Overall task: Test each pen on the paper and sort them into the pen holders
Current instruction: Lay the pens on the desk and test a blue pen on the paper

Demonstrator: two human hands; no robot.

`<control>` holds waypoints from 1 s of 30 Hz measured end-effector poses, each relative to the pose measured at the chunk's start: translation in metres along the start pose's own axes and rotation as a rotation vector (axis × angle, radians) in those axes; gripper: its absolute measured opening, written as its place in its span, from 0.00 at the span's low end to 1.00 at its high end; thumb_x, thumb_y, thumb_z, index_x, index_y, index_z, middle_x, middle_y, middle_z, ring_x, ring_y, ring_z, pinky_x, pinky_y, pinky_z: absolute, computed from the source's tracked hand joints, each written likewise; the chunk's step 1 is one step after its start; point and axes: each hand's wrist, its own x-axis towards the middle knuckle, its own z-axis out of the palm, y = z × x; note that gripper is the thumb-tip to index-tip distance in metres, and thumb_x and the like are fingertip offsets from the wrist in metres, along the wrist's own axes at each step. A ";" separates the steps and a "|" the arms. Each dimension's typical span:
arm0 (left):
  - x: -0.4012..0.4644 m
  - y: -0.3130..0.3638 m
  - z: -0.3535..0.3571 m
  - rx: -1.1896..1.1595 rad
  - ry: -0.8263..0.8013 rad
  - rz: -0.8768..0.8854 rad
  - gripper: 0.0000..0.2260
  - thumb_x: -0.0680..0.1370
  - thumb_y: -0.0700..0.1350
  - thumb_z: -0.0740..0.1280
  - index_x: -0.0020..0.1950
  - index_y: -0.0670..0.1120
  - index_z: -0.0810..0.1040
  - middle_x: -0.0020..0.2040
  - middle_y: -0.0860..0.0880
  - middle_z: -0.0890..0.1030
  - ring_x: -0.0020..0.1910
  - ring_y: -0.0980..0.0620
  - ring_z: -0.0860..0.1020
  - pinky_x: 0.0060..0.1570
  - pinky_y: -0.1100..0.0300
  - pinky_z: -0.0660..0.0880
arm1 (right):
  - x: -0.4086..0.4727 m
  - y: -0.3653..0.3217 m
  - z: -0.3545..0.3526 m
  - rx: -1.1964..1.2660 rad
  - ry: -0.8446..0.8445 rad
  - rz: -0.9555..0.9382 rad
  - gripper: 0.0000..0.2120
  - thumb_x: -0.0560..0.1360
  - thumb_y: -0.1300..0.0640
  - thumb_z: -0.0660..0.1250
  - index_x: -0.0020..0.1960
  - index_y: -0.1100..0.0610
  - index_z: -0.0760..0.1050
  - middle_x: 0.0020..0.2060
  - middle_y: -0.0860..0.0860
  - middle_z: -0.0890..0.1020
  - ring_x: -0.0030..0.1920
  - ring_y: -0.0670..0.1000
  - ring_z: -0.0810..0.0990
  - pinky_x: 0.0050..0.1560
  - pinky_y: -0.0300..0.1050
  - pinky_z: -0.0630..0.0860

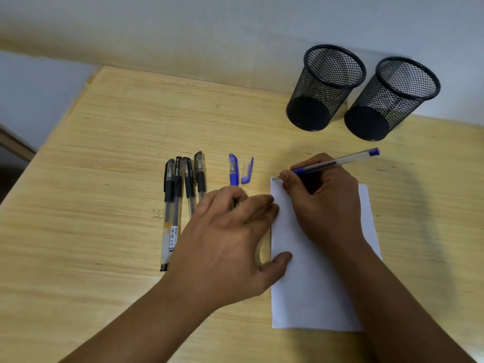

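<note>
Wooden desk (117, 142), uncapped blue pen (337, 161)

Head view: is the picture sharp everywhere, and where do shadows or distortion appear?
Head view: the black pens look sharp; the right hand with the blue pen is slightly soft; a blurred shadow lies right of the paper; the wide lens tilts the mesh holders outward.

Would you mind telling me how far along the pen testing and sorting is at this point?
Nothing is sorted yet: both mesh pen holders look empty. In hand: the right hand holds an uncapped blue pen with its tip at the top corner of the paper, while the left hand steadies the sheet; a loose blue cap lies nearby. Left: four black pens and another blue pen lie waiting.
</note>
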 end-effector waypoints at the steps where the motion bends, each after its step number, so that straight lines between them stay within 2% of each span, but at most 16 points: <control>1: 0.000 0.000 0.000 -0.003 0.005 0.001 0.27 0.69 0.65 0.68 0.61 0.50 0.82 0.60 0.57 0.80 0.56 0.48 0.73 0.59 0.51 0.64 | 0.000 0.000 0.000 0.004 0.004 -0.004 0.04 0.74 0.54 0.72 0.45 0.52 0.79 0.36 0.38 0.79 0.42 0.33 0.79 0.41 0.21 0.71; 3: 0.000 0.001 0.000 -0.009 0.012 0.002 0.27 0.69 0.65 0.68 0.61 0.50 0.82 0.60 0.57 0.80 0.56 0.48 0.73 0.59 0.51 0.64 | 0.000 0.000 0.001 0.002 0.011 -0.005 0.04 0.74 0.54 0.72 0.45 0.52 0.78 0.36 0.39 0.80 0.43 0.34 0.79 0.40 0.21 0.71; 7: 0.001 0.002 0.001 -0.008 0.012 0.001 0.27 0.69 0.65 0.68 0.61 0.50 0.82 0.61 0.57 0.80 0.56 0.48 0.73 0.59 0.50 0.65 | -0.001 0.000 -0.001 -0.010 0.012 -0.010 0.05 0.74 0.56 0.72 0.45 0.52 0.76 0.35 0.38 0.78 0.39 0.30 0.77 0.39 0.20 0.69; 13: 0.002 0.003 0.000 -0.017 0.017 -0.001 0.27 0.70 0.65 0.68 0.61 0.50 0.81 0.60 0.57 0.79 0.56 0.47 0.73 0.58 0.51 0.65 | 0.001 -0.001 -0.006 0.001 -0.030 0.012 0.05 0.73 0.54 0.73 0.44 0.52 0.77 0.35 0.40 0.81 0.43 0.36 0.79 0.40 0.23 0.72; 17: 0.002 0.003 0.001 -0.014 0.010 -0.004 0.27 0.70 0.65 0.67 0.61 0.50 0.81 0.61 0.57 0.79 0.57 0.48 0.73 0.59 0.51 0.65 | 0.001 0.001 -0.006 0.019 0.020 0.035 0.05 0.74 0.54 0.72 0.44 0.51 0.77 0.36 0.40 0.80 0.41 0.39 0.80 0.40 0.24 0.73; 24: 0.001 0.003 0.002 -0.022 0.014 -0.003 0.26 0.70 0.65 0.67 0.61 0.50 0.82 0.61 0.57 0.79 0.57 0.47 0.74 0.60 0.50 0.66 | 0.001 0.001 -0.003 -0.009 0.033 0.045 0.04 0.74 0.54 0.72 0.45 0.50 0.76 0.35 0.37 0.78 0.39 0.30 0.77 0.40 0.21 0.71; 30: 0.000 0.001 0.001 -0.027 0.028 0.005 0.26 0.70 0.65 0.68 0.61 0.50 0.82 0.60 0.56 0.80 0.56 0.47 0.74 0.60 0.51 0.66 | -0.002 0.000 -0.001 -0.031 0.016 0.026 0.04 0.74 0.54 0.72 0.45 0.52 0.76 0.35 0.38 0.78 0.39 0.29 0.77 0.40 0.20 0.70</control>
